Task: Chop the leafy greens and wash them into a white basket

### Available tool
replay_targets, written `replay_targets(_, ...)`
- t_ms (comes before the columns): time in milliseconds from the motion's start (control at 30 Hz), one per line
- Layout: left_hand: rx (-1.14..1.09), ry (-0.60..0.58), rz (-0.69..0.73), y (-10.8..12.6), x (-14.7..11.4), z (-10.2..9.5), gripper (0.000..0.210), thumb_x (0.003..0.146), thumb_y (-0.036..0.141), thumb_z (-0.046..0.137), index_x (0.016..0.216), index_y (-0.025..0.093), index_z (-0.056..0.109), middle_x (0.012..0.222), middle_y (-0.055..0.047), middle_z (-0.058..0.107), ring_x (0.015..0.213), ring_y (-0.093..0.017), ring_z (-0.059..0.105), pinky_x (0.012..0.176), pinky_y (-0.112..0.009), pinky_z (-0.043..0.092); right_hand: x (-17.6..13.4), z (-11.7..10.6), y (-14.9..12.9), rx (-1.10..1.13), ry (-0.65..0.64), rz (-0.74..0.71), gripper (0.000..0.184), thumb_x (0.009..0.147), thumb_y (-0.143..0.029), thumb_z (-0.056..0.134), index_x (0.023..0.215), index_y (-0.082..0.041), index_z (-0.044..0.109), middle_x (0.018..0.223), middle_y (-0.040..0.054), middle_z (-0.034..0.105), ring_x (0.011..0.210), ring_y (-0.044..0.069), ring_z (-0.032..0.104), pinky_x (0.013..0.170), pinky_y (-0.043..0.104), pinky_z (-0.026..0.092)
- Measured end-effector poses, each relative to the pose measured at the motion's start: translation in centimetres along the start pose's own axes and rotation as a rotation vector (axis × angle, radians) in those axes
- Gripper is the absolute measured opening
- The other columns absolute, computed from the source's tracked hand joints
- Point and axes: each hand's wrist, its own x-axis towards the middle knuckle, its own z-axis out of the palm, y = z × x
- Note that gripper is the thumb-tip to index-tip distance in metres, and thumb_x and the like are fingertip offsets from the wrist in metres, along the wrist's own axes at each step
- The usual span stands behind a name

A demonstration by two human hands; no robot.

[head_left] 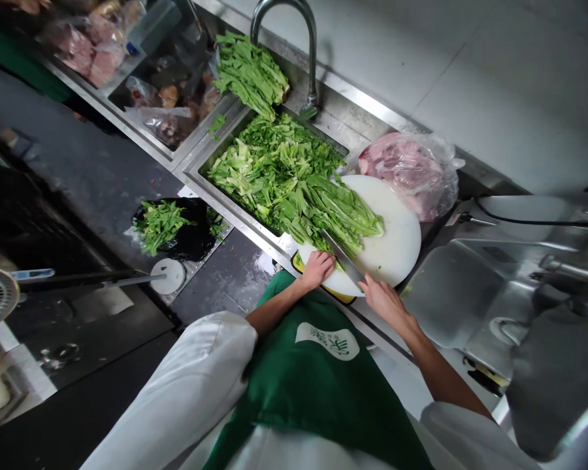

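Observation:
My right hand point(383, 299) is closed round the handle of a kitchen knife point(342, 256). Its blade lies slanting across the near part of a round white cutting board point(402, 228). Beside the blade, my left hand point(319, 268) is curled over some leafy greens at the board's near edge, its fingers pressing them down. Long leafy lettuce stalks point(345, 205) rest on the board just beyond the knife. Cut greens point(274, 166) fill the sink basin to the left of the board, and a bunch of whole lettuce point(252, 75) lies at the basin's far corner.
A bag of raw meat point(409, 170) sits behind the board. The curved faucet point(312, 72) rises over the basin. Another steel sink point(470, 281) is on the right. Bagged meat point(95, 49) fills sinks at upper left. On the floor stands a black bag point(193, 228) with greens.

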Motion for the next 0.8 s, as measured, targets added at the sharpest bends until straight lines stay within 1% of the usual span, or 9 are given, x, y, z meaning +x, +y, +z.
replay_targets(100,0.007,0.092,-0.047,0.5,0.9,-1.9,0.029,0.106,0.036,0.043,0.108,0.02,0.068,0.111,-0.011,0.067,0.102,-0.023,0.055,0.093,-0.043,0.044,-3.3,-0.4,2.2,0.059,0.063,0.063,0.028,0.106,-0.038,0.038,0.108,-0.019,0.059,0.08,0.009,0.073,0.074,0.024,0.07,0.063,0.03,0.033)
replay_targets(200,0.026,0.146,-0.121,0.9,4.1,-3.4,0.033,0.107,0.036,0.039,0.112,0.021,0.068,0.116,-0.013,0.065,0.105,-0.025,0.053,0.093,-0.045,0.042,-6.4,0.3,4.6,0.136,0.122,0.202,0.03,0.106,-0.039,0.039,0.109,-0.019,0.059,0.078,0.0086,0.072,0.071,0.023,0.068,0.062,0.03,0.033)
replay_targets(300,0.079,0.04,-0.069,1.0,8.5,-3.3,0.033,0.106,0.035,0.04,0.117,0.022,0.068,0.12,-0.013,0.063,0.11,-0.029,0.05,0.091,-0.046,0.04,-7.6,1.8,6.0,0.171,0.138,0.321,0.03,0.106,-0.039,0.038,0.104,-0.018,0.06,0.076,0.0085,0.071,0.07,0.023,0.066,0.063,0.029,0.032)
replay_targets(400,0.144,-0.144,0.036,0.5,11.7,-2.4,0.028,0.103,0.031,0.045,0.103,0.022,0.072,0.105,-0.012,0.064,0.106,-0.03,0.05,0.09,-0.046,0.038,-7.7,3.4,6.3,0.18,0.134,0.367,0.029,0.106,-0.037,0.039,0.1,-0.018,0.06,0.079,0.0091,0.071,0.072,0.023,0.066,0.063,0.029,0.031)
replay_targets(500,0.159,-0.331,0.154,-0.2,13.0,-2.5,0.024,0.101,0.029,0.051,0.088,0.021,0.07,0.096,-0.011,0.064,0.102,-0.029,0.051,0.089,-0.045,0.036,-7.7,4.6,6.0,0.164,0.104,0.369,0.027,0.106,-0.036,0.039,0.102,-0.018,0.06,0.079,0.0091,0.071,0.073,0.023,0.067,0.062,0.029,0.03)
replay_targets(600,0.121,-0.468,0.211,-0.7,13.5,-3.1,0.02,0.099,0.031,0.057,0.087,0.02,0.069,0.097,-0.01,0.065,0.101,-0.028,0.052,0.089,-0.043,0.035,-7.8,5.1,5.6,0.128,0.091,0.352,0.029,0.107,-0.036,0.037,0.106,-0.018,0.06,0.076,0.0089,0.072,0.069,0.022,0.068,0.061,0.03,0.029)
replay_targets(667,0.089,-0.453,0.169,-0.7,13.8,-3.2,0.016,0.098,0.032,0.058,0.095,0.02,0.068,0.101,-0.01,0.064,0.103,-0.028,0.053,0.089,-0.042,0.035,-7.9,4.9,5.6,0.08,0.098,0.351,0.03,0.107,-0.036,0.037,0.106,-0.018,0.061,0.074,0.0089,0.072,0.066,0.022,0.068,0.06,0.03,0.029)
replay_targets(733,0.068,-0.387,0.107,-0.5,14.0,-2.9,0.018,0.099,0.032,0.056,0.1,0.019,0.067,0.108,-0.011,0.062,0.105,-0.028,0.053,0.09,-0.041,0.036,-8.0,4.5,5.6,0.018,0.124,0.349,0.031,0.107,-0.036,0.038,0.108,-0.017,0.061,0.071,0.0094,0.072,0.064,0.023,0.068,0.06,0.03,0.029)
replay_targets(800,0.049,-0.347,0.06,-0.4,14.1,-2.5,0.021,0.1,0.032,0.052,0.096,0.018,0.066,0.11,-0.011,0.061,0.107,-0.027,0.054,0.09,-0.041,0.036,-8.0,3.7,5.6,-0.033,0.153,0.317,0.031,0.107,-0.037,0.038,0.111,-0.017,0.061,0.071,0.0097,0.073,0.064,0.023,0.068,0.06,0.03,0.029)
